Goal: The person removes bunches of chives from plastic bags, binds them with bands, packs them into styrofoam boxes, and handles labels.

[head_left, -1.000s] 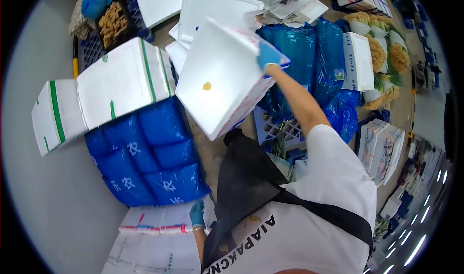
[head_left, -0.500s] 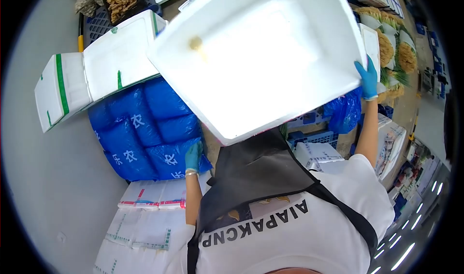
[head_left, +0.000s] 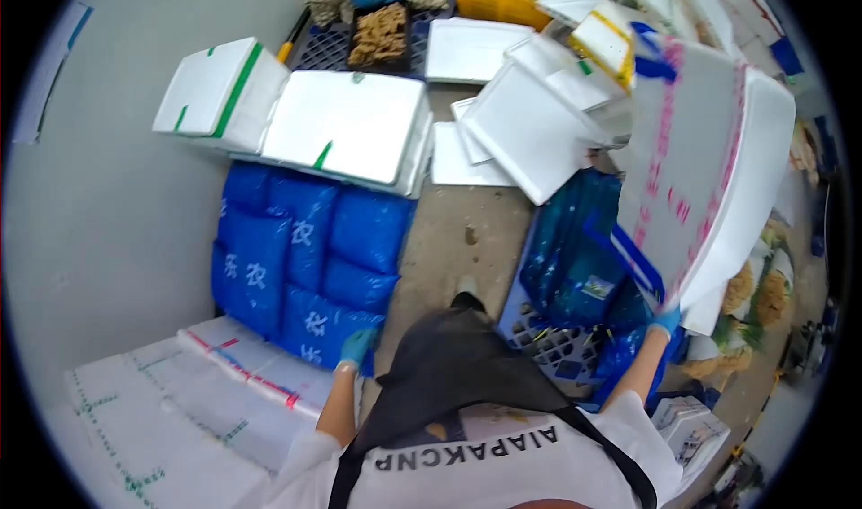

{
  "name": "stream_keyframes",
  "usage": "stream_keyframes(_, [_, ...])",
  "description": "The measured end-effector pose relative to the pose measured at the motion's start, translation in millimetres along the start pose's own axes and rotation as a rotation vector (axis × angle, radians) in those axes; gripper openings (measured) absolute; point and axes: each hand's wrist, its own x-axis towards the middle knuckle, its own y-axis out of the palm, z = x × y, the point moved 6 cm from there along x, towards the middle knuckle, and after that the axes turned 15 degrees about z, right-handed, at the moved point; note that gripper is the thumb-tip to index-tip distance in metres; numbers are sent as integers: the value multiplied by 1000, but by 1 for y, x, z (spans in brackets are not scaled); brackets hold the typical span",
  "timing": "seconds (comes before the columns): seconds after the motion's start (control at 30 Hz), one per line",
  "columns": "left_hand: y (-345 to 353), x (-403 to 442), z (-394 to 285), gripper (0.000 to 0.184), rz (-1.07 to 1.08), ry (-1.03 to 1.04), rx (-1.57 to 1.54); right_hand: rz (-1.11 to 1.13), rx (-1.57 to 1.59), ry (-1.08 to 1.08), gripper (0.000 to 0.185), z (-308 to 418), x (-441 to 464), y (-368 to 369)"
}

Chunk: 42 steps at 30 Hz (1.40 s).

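Note:
My right hand (head_left: 664, 319), in a blue glove, grips the lower end of a white foam box (head_left: 687, 163). The box is tipped on edge, with pink print and blue tape on its outer side. My left hand (head_left: 356, 347), also gloved, hangs low beside the stacked blue plastic bags (head_left: 310, 267). Its fingers look loosely extended and hold nothing visible. Whether it touches the nearest bag I cannot tell. Behind the tipped box, a dark blue-green bag (head_left: 575, 249) sits on a blue plastic pallet (head_left: 561, 352).
White foam boxes with green tape (head_left: 346, 127) stand beyond the blue bags. Loose foam lids (head_left: 530, 118) lie at the back, near a yellow crate (head_left: 494, 2) and a black crate of ginger-like roots (head_left: 379, 38). Wrapped white boxes (head_left: 171, 410) are at lower left.
The foam box has swung from in front of me to the right and turned onto its edge, uncovering floor and lids. My right hand has lowered with it; my left stays beside the bags.

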Motion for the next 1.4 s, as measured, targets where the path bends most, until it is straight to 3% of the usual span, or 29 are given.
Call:
stream_keyframes(0.03, [-20,9,38,29,-35,46,-37,-150,312,102,61,36,0,41])
stream_keyframes(0.07, [-29,-5,47,31,-67,19,200,-287,635,195,60,66,5,72])
stream_keyframes(0.1, [-50,5,89,32,-91,68,269,-58,870,49,68,55,69,63])
stream_keyframes(0.13, [-32,-26,81,30,-117,-17,-21,-50,867,-56,71,96,73,114])
stream_keyframes(0.17, [-32,-30,105,28,-141,30,-198,208,857,-115,71,92,112,127])
stream_keyframes(0.2, [-28,-39,117,28,-156,-34,-224,383,614,-199,60,101,123,162])
stream_keyframes(0.23, [-24,-55,131,28,-175,-105,-249,374,438,-84,44,124,103,220])
stream_keyframes(0.27, [-17,-66,144,28,-191,-117,-276,561,321,-111,40,107,106,251])
stream_keyframes(0.33, [-3,-80,168,27,-225,-121,-336,656,455,151,28,66,84,323])
stream_keyframes(0.37, [4,-85,181,28,-190,-172,-388,893,570,232,27,17,87,346])
stream_keyframes(0.43, [7,-83,226,32,-144,-111,-453,788,509,354,30,-23,3,405])
stream_keyframes(0.47, [8,-87,251,35,-126,-87,-485,954,349,465,36,-59,-36,427])
stream_keyframes(0.5, [11,-99,266,35,-141,-21,-448,920,89,678,38,-88,-84,446])
stream_keyframes(0.57, [22,-127,298,35,-157,46,-408,1142,78,824,37,-103,-208,476])
stream_keyframes(0.6, [26,-137,317,35,-147,29,-425,1234,-186,865,38,-109,-259,484])
stream_keyframes(0.67, [36,-158,353,34,-132,11,-466,1479,-388,882,41,-116,-363,496])
stream_keyframes(0.8, [46,-191,424,33,-146,-3,-539,2014,-701,761,44,-123,-542,508])
stream_keyframes(0.87, [46,-208,453,33,-168,-9,-581,2307,-681,659,48,-142,-619,509])
stream_keyframes(0.97, [43,-230,486,32,-204,-12,-651,2574,-659,-187,55,-105,-715,498])
stream_keyframes(1.07, [40,-245,516,31,-234,-14,-720,2628,-821,-365,64,-127,-764,478])
stream_keyframes(1.1, [39,-251,524,31,-250,-13,-748,2684,-803,-288,66,-128,-772,473])
stream_keyframes(1.2, [38,-265,543,30,-290,11,-829,2875,-1134,-362,61,-152,-793,468])
stream_keyframes(1.23, [39,-268,548,30,-309,27,-863,2876,-1092,-279,52,-148,-797,467])
stream_keyframes(1.27, [42,-273,553,30,-336,51,-906,2840,-1111,-474,43,-143,-801,468])
stream_keyframes(1.37, [67,-282,558,29,-472,169,-1085,3241,-940,-20,45,-146,-829,456])
stream_keyframes(1.4, [75,-287,554,29,-538,221,-1158,3336,-1022,-28,45,-154,-844,451])
